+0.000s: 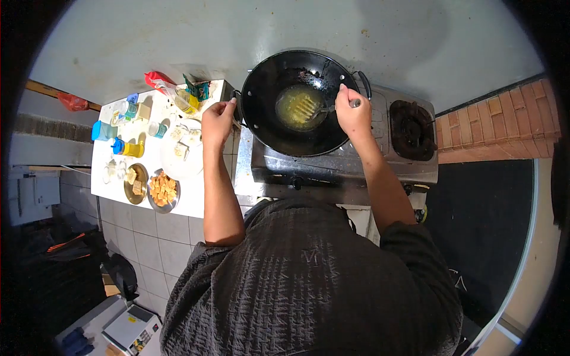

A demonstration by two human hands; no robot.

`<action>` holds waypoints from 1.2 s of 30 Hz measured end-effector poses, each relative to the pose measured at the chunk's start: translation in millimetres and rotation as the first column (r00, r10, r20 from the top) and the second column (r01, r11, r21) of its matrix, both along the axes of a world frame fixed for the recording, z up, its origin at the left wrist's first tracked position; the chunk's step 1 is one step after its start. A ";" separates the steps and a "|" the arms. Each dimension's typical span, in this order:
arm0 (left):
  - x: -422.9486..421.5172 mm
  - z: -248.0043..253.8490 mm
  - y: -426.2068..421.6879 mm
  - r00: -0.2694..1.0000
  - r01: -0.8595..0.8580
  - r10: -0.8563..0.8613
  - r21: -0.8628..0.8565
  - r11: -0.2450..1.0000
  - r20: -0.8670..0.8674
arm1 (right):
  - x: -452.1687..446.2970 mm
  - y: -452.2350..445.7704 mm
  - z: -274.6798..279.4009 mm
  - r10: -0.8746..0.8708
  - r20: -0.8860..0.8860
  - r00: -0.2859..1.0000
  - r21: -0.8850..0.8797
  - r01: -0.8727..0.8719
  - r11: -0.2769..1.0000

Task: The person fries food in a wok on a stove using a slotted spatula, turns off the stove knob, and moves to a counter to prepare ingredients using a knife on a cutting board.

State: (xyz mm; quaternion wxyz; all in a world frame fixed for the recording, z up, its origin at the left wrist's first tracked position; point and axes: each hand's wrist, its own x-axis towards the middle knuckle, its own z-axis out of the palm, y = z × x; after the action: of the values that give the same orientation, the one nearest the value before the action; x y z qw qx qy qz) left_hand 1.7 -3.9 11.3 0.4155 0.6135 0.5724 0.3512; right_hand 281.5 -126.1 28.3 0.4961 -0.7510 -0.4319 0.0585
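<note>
A black wok (300, 144) stands on the stove, with a shallow pool of yellowish oil (291, 123) in its bottom. My left hand (218, 123) is closed on the wok's left handle, which the fingers mostly cover. In my right hand (354, 114) is the handle of a slotted spatula (304, 108), held over the wok's right side. The spatula's slotted head lies in the oil. The wok's right handle (364, 85) is free, just beyond my right hand.
Right of the wok is a second burner (412, 130). On the white table (107, 178) at left stand a plate of diced orange-brown pieces (163, 190), a metal dish (136, 184), a white plate with pale chunks (180, 151), and a yellow bottle (127, 148). A wall rises behind the stove.
</note>
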 end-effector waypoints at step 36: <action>-23.9 1.5 12.5 0.989 0.076 -0.078 0.015 0.997 0.124 | -4.5 5.2 28.2 0.134 -0.098 0.986 -0.074 -0.141 0.987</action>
State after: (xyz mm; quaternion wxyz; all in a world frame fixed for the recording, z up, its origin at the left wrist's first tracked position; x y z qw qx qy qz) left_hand -22.2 8.5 12.8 0.4604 0.6143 0.5195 0.3753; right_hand 277.0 -120.9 56.5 0.4796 -0.7353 -0.4565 0.1448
